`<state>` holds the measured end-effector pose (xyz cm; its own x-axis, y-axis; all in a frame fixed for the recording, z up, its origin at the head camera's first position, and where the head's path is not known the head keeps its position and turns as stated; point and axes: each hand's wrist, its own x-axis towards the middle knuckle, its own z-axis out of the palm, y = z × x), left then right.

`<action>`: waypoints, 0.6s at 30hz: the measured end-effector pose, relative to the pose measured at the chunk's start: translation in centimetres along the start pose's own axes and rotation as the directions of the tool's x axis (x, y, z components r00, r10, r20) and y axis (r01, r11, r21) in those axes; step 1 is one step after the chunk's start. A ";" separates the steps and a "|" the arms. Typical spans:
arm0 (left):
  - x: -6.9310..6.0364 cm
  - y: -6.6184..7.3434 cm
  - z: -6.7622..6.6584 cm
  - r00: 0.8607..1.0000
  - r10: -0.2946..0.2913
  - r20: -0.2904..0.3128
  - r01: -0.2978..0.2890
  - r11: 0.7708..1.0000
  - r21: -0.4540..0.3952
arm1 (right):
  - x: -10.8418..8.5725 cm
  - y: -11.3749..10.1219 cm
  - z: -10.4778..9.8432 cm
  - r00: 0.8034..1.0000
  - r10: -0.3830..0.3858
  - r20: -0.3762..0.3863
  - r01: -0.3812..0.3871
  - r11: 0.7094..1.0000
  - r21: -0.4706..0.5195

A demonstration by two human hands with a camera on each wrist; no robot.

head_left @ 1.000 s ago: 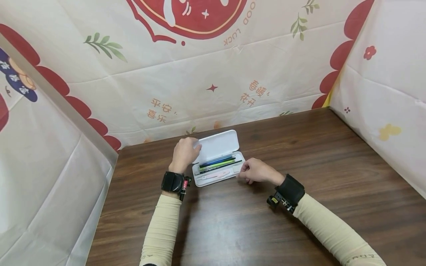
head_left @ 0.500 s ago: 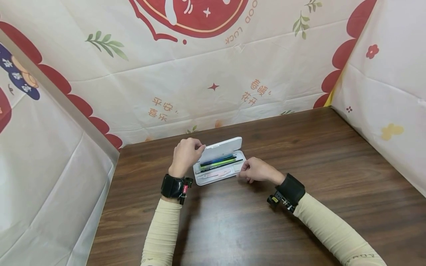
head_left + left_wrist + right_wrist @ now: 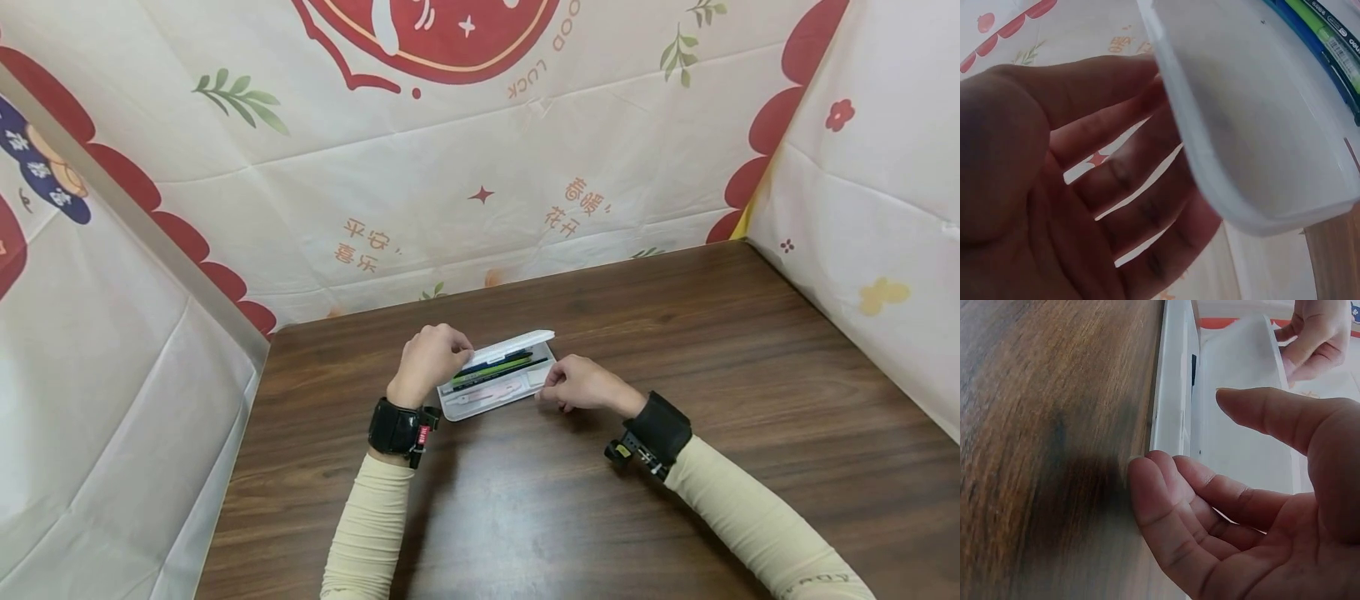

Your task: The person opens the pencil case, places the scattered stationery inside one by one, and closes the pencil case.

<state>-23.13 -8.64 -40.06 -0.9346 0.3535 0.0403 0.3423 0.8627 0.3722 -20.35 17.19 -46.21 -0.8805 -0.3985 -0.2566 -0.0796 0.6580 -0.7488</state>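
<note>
A white pencil case [image 3: 497, 406] lies on the table with its hinged lid [image 3: 517, 341] partly raised, tilted over the tray. My left hand [image 3: 432, 360] holds the lid's left end; in the left wrist view the thumb [image 3: 1100, 87] is at the lid's edge and the other fingers reach behind it. My right hand [image 3: 583, 385] is at the case's right end. In the right wrist view its bent fingertips [image 3: 1150, 481] rest by the outer wall, and the thumb stands apart from them. Inside lie blue, black and green pens [image 3: 495, 367] and a pale pink item [image 3: 491, 392].
The case sits toward the back of a dark wooden table [image 3: 600, 517]. A printed white cloth [image 3: 450, 167] hangs behind the table, with more cloth at the left and right sides.
The lid has swung from wide open down toward the tray, with my left hand moving along with it, slightly down and right. The right hand has stayed almost still.
</note>
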 end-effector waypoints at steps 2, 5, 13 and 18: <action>0.0 0.0 0.2 1.000 -0.004 0.027 0.004 1.000 0.007 | -0.1 0.0 0.0 1.000 -0.006 0.000 0.006 1.000 -0.004; 0.0 0.0 0.6 0.998 -0.014 0.064 0.013 1.000 0.006 | -0.2 0.0 -0.1 1.000 -0.015 0.000 0.015 1.000 -0.004; -0.4 0.0 1.4 0.986 -0.019 0.168 0.027 0.999 -0.043 | -0.2 0.1 0.2 0.999 -0.041 0.035 0.041 0.999 -0.011; -0.7 0.4 1.9 0.982 -0.004 0.188 0.012 0.999 -0.040 | 0.0 0.2 0.4 0.997 -0.044 0.066 0.046 0.998 -0.031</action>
<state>-22.18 -7.89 -41.72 -0.9011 0.4117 -0.1361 0.3272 0.8516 0.4097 -20.17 17.10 -46.63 -0.8434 -0.4683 -0.2634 -0.1343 0.6585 -0.7405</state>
